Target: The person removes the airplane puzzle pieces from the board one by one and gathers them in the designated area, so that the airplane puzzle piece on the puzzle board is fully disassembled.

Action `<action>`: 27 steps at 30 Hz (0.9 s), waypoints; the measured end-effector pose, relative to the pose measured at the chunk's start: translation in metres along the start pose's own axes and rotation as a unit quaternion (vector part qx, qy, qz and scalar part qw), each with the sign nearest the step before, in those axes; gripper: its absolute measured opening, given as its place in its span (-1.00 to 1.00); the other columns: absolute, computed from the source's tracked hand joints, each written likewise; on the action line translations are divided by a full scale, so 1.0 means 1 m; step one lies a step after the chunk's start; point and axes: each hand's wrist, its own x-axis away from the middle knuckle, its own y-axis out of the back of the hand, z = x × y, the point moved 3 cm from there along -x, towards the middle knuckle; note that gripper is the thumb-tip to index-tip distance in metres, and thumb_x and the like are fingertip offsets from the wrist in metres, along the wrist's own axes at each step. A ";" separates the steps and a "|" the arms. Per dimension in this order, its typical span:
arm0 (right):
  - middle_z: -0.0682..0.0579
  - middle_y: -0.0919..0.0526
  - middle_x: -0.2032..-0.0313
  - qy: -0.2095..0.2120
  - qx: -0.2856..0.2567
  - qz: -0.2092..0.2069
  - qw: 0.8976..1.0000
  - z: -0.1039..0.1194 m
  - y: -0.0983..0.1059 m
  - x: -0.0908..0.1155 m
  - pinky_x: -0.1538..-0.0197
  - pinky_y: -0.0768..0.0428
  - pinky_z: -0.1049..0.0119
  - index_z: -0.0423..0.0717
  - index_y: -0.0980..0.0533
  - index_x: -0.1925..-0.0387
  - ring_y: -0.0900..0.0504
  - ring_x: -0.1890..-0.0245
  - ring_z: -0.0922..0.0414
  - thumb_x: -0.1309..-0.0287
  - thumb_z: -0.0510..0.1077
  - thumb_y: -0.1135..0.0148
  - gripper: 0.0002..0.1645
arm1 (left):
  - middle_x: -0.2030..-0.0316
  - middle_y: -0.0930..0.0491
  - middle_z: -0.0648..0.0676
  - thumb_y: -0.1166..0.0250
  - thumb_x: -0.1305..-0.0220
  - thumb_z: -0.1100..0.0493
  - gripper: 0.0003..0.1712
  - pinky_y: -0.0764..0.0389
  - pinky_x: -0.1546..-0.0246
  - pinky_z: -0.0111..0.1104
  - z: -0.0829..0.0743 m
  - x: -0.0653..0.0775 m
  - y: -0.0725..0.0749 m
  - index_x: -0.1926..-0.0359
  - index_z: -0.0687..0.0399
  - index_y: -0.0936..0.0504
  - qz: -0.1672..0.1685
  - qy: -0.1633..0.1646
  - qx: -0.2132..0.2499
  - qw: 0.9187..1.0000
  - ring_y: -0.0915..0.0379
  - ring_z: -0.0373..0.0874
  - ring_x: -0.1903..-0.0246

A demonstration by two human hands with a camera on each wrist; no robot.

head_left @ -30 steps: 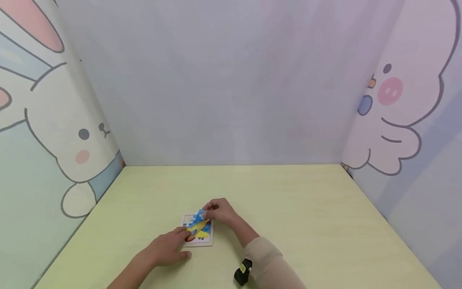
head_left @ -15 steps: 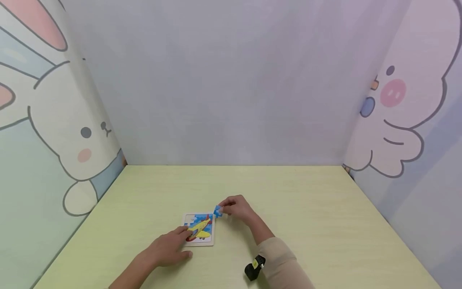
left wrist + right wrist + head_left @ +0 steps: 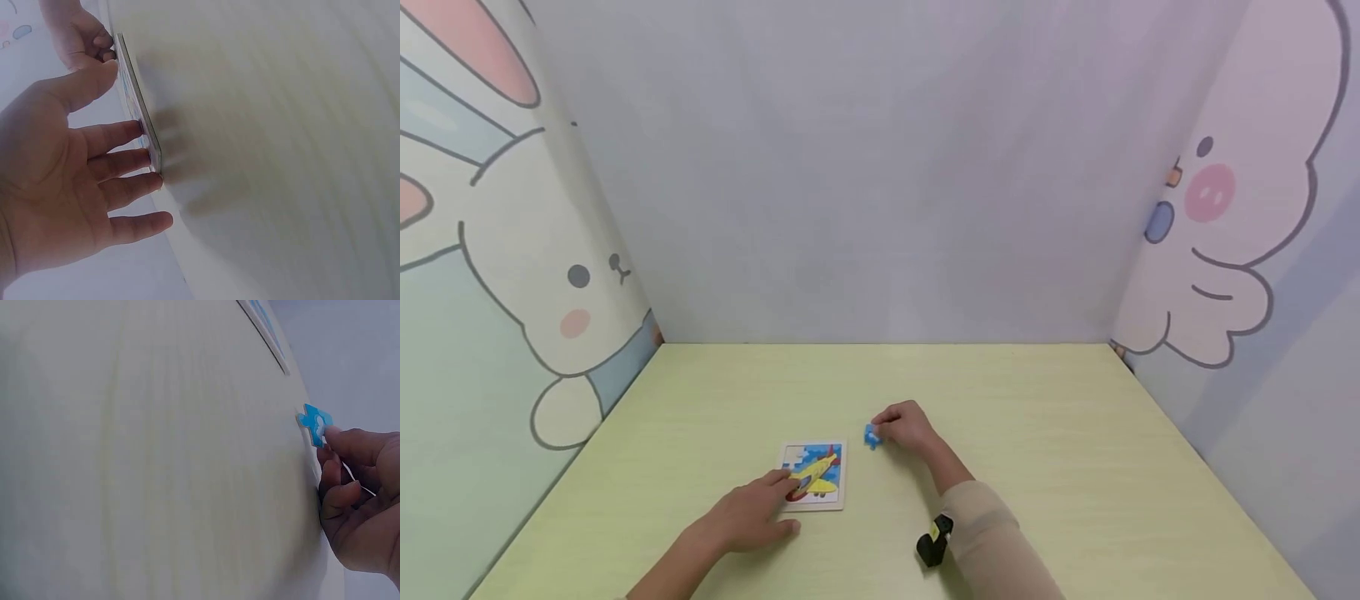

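Observation:
A small framed jigsaw puzzle [image 3: 822, 485] with a yellow airplane on a blue sky lies on the table, its upper left part bare of pieces. My left hand [image 3: 747, 512] rests on the puzzle's left edge, and in the left wrist view its fingers [image 3: 119, 164] look extended, tips at the board. To the right of the frame, my right hand [image 3: 910, 427] pinches a blue jigsaw piece [image 3: 317, 425] with a white cloud patch between thumb and fingers. The piece is apart from the puzzle, near the tabletop; whether it touches the table I cannot tell.
A pale yellow-green table [image 3: 1037, 467] spreads around both hands. Behind it stands a plain grey wall [image 3: 880, 183], with cartoon-printed panels at the left and right sides. A black device [image 3: 935, 540] is at the right sleeve's cuff.
My right hand has moved right, away from the puzzle, carrying the blue jigsaw piece from the frame's upper part to beside it. My left hand has stayed on the puzzle.

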 end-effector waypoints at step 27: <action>0.04 -0.58 0.43 -0.016 0.083 -0.042 0.996 -0.013 0.015 -0.022 0.33 -0.48 0.31 -0.21 -0.63 0.39 -0.47 0.41 0.13 -0.08 -0.33 -0.21 -0.91 | -0.21 -0.31 0.24 -0.32 -0.09 -0.11 -0.28 -0.34 -0.01 0.10 -0.003 0.008 0.003 -0.18 0.22 -0.44 -0.003 0.005 0.008 1.000 -0.25 0.19 -0.17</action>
